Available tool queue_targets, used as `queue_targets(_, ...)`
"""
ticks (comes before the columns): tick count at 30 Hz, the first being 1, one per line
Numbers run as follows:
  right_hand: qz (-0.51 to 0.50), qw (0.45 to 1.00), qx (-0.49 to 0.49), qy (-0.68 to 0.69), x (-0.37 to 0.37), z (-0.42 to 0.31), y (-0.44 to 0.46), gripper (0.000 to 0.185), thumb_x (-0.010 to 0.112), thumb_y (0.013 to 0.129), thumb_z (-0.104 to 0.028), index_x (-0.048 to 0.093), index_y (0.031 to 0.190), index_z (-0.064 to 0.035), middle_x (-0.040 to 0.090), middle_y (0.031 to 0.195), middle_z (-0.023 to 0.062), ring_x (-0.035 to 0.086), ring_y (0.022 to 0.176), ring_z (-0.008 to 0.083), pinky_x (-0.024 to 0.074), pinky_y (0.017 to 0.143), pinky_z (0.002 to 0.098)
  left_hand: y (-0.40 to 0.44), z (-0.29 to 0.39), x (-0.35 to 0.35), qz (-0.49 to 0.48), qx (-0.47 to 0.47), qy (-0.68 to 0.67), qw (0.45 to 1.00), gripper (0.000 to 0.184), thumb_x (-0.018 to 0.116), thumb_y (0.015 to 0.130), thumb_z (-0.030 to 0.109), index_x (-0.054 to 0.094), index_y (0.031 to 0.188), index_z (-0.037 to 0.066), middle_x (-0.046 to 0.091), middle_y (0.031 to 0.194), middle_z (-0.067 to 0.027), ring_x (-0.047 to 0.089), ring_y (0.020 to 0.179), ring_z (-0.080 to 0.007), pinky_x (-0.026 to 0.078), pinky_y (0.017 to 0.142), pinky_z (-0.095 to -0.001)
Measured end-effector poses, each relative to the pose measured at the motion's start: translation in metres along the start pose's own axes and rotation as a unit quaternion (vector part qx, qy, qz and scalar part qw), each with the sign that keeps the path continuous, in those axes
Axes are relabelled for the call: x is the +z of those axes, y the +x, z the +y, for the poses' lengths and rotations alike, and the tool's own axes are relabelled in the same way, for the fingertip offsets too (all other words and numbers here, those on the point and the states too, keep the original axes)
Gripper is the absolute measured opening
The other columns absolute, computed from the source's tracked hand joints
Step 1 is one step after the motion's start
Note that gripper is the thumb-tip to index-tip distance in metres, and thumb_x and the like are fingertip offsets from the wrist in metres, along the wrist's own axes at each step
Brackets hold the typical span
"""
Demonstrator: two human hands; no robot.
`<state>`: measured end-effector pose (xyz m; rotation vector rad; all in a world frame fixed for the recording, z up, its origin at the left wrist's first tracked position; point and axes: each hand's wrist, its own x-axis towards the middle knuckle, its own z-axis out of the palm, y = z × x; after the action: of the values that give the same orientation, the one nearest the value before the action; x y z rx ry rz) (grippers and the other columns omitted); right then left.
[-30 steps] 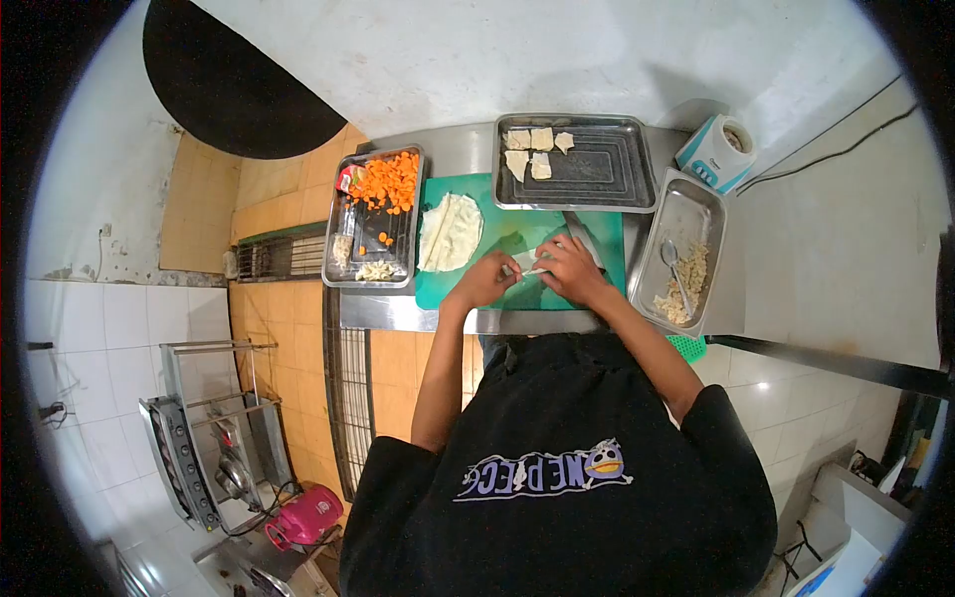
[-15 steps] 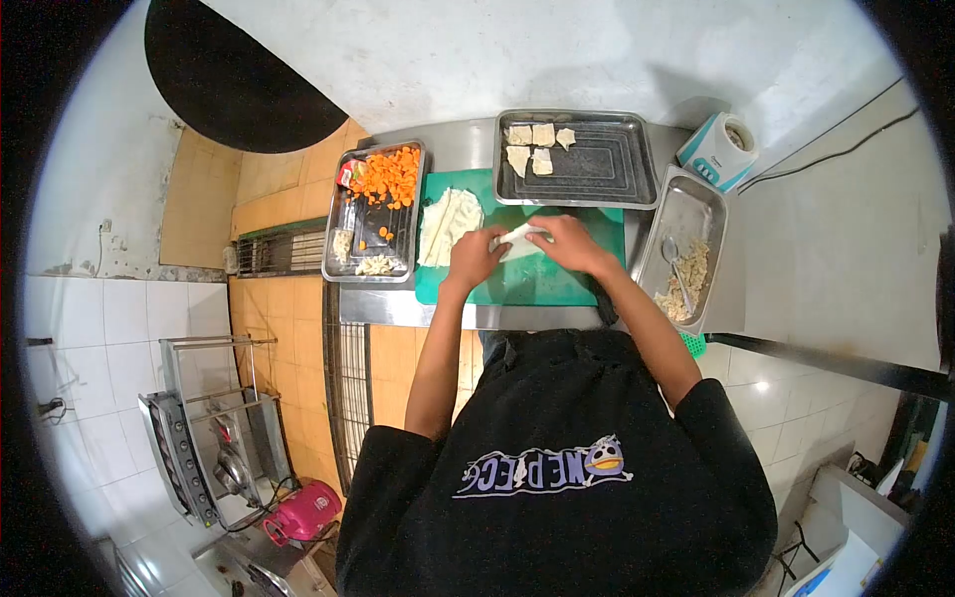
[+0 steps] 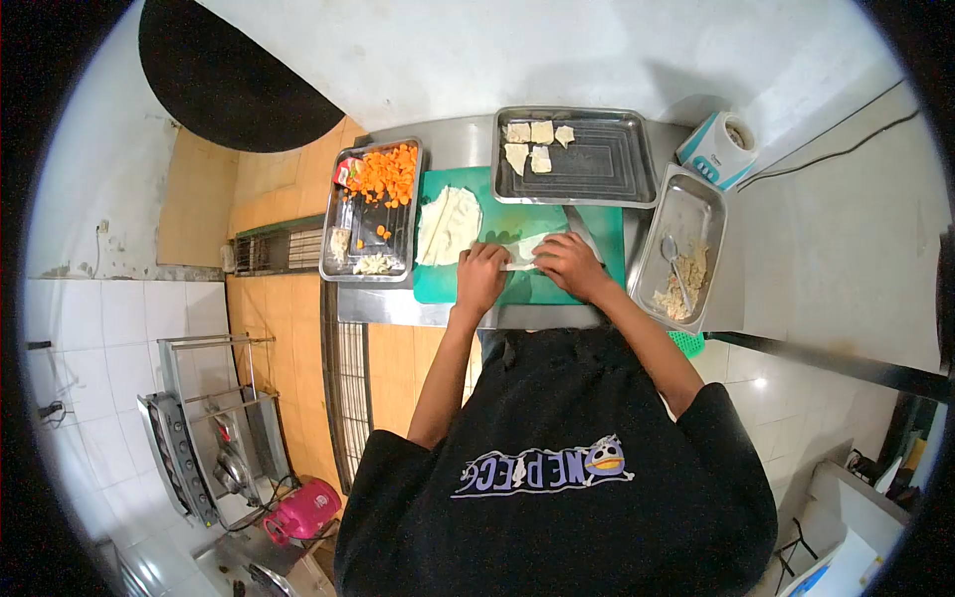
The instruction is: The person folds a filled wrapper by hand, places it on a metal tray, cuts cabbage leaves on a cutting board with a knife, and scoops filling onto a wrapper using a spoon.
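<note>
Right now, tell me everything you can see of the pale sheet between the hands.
The pale sheet looks thin, soft and dough-like. Its near edge appears folded or rolled. It lies on the green board, with the left hand and right hand touching it from either side; their fingers hide parts of it.

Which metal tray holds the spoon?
The silver rectangular metal tray right of the green rectangular cutting board: a silver metal spoon lies inside. The left tray, with orange carrot pieces, and the far tray, with flat pale pieces, show none.
</note>
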<state>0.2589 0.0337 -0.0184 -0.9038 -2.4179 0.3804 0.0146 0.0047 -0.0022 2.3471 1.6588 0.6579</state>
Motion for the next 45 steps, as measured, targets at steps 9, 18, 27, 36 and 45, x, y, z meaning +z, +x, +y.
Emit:
queue_targets(9, -0.005, 1.000, 0.001, 0.028, -0.007, -0.004, -0.002, 0.018, 0.078, 0.085, -0.017, 0.074, 0.102, -0.0143, 0.072, 0.113, -0.0016, 0.062, 0.117, 0.0244, 0.0466, 0.099, 0.0430, -0.007, 0.003, -0.001, -0.018, -0.009, -0.025, 0.999, 0.034, 0.079, 0.067, 0.000, 0.064, 0.094, 0.015, 0.070, 0.123, -0.0006, 0.062, 0.117, -0.0270, 0.048, 0.092, -0.0463)
queue_targets(18, 0.003, 0.999, 0.014, 0.038, -0.004, -0.005, -0.006, 0.017, 0.079, 0.085, -0.016, 0.075, 0.102, -0.0143, 0.071, 0.114, -0.0014, 0.062, 0.117, 0.0250, 0.0464, 0.100, 0.0427, -0.015, 0.007, 0.001, -0.073, -0.001, 0.048, 0.996, 0.038, 0.079, 0.070, 0.003, 0.065, 0.103, 0.016, 0.063, 0.142, -0.0008, 0.057, 0.128, -0.0289, 0.047, 0.099, -0.0504)
queue_targets(27, -0.007, 0.998, 0.035, 0.059, -0.010, -0.008, 0.002, 0.012, 0.074, 0.089, -0.022, 0.075, 0.096, -0.0127, 0.071, 0.110, 0.0014, 0.062, 0.113, 0.0262, 0.0472, 0.097, 0.0429, -0.010, 0.016, -0.008, -0.069, -0.032, 0.040, 0.996, 0.040, 0.075, 0.084, 0.017, 0.064, 0.122, 0.017, 0.061, 0.142, -0.0037, 0.055, 0.128, -0.0307, 0.046, 0.101, -0.0521)
queue_targets(36, 0.014, 0.994, 0.104, 0.009, -0.006, 0.002, 0.022, 0.022, 0.073, 0.087, -0.016, 0.074, 0.108, -0.0110, 0.067, 0.111, 0.0076, 0.060, 0.110, 0.0317, 0.0482, 0.098, 0.0472, 0.026, 0.002, -0.002, -0.111, -0.078, 0.066, 0.988, 0.040, 0.080, 0.082, 0.023, 0.066, 0.120, 0.020, 0.067, 0.119, -0.0028, 0.064, 0.113, -0.0300, 0.050, 0.092, -0.0526)
queue_targets(45, -0.100, 0.963, 0.235, -0.091, -0.016, 0.008, 0.042, 0.042, 0.082, 0.084, -0.030, 0.069, 0.120, -0.0122, 0.066, 0.118, 0.0115, 0.059, 0.118, 0.0356, 0.0461, 0.101, 0.0512, 0.046, -0.007, -0.009, -0.229, -0.136, 0.075, 0.961, 0.027, 0.083, 0.082, 0.034, 0.074, 0.101, 0.016, 0.075, 0.104, -0.0051, 0.065, 0.115, -0.0300, 0.050, 0.098, -0.0537)
